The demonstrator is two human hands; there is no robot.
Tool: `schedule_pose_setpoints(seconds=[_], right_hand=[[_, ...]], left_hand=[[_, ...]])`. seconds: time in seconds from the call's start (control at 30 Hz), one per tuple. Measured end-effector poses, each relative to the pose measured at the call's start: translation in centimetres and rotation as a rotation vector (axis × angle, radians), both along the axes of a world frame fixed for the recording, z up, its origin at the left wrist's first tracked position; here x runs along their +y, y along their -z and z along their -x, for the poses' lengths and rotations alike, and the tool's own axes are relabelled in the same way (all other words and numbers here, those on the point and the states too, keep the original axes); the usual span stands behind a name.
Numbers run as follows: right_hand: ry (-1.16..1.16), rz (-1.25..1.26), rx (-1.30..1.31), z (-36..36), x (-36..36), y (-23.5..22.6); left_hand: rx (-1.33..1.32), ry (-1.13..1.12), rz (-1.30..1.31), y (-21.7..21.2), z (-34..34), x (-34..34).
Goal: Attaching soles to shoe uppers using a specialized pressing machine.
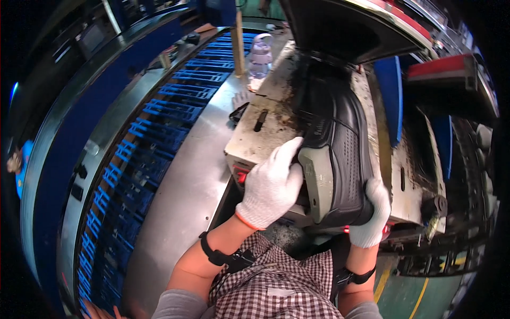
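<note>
A black leather shoe [348, 165] with rows of small perforations is stretched over a grey-green shoe last [317, 183]. Its far end reaches under the raised black cover of a machine. My left hand [273, 183], in a white knit glove, is closed against the shoe's left side by the last; some fingertips are hidden behind the edge. Wrapped round the near right end of the shoe is my right hand [373, 212], gloved the same way. Under the shoe stands the stained cream-coloured machine housing [249, 141], with a red switch [241, 176] on its front.
A metal ledge [175, 186] and a conveyor with blue slats [130, 143] run along my left. A clear bottle [260, 56] stands beyond the housing. The black cover [340, 32] overhangs the far end. Bare fingers [98, 311] show at the lower left; another person [21, 165] is farther off.
</note>
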State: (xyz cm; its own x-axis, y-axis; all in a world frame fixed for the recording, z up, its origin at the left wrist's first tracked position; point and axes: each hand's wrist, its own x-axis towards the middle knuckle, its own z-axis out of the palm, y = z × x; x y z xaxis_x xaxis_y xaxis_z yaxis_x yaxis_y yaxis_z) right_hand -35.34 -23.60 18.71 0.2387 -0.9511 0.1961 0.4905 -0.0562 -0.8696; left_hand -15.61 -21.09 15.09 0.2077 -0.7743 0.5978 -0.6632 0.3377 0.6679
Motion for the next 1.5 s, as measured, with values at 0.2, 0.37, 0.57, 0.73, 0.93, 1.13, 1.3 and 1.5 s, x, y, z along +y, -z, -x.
schedule_pose_setpoints(seconds=[0.2,0.37,0.57,0.73,0.93,1.13,1.3,1.5], right_hand=[[-0.144,-0.119,-0.111,2.3,-5.9,-3.8],[-0.106,0.025,0.332,-1.1,-16.8,-5.0],[0.330,0.482,1.292,-5.8,-30.8,-0.6],[0.302,0.488,1.743,-11.2,-27.0,-1.3],[0.229,0.506,1.707,-11.2,-25.1,-1.9],[0.340,0.669,1.443,-6.7,-23.9,-1.6],[0.423,0.682,0.751,-1.0,-10.7,-0.1],[-0.175,0.012,0.404,-1.2,1.5,7.6]], left_hand=[[0.300,0.229,0.004,-0.4,-1.1,-0.4],[0.074,0.060,0.360,-6.8,-6.9,-3.7],[-0.238,-0.040,0.623,-16.7,-8.2,-12.0],[-0.344,-0.032,0.658,-21.8,-7.4,-16.5],[-0.729,-0.133,0.496,-28.5,-5.9,-25.1],[-0.944,0.115,0.399,-31.6,-4.3,-27.8],[-1.299,0.126,0.396,-26.4,-5.6,-21.5],[-0.679,0.473,-0.094,-18.3,-2.9,-18.5]])
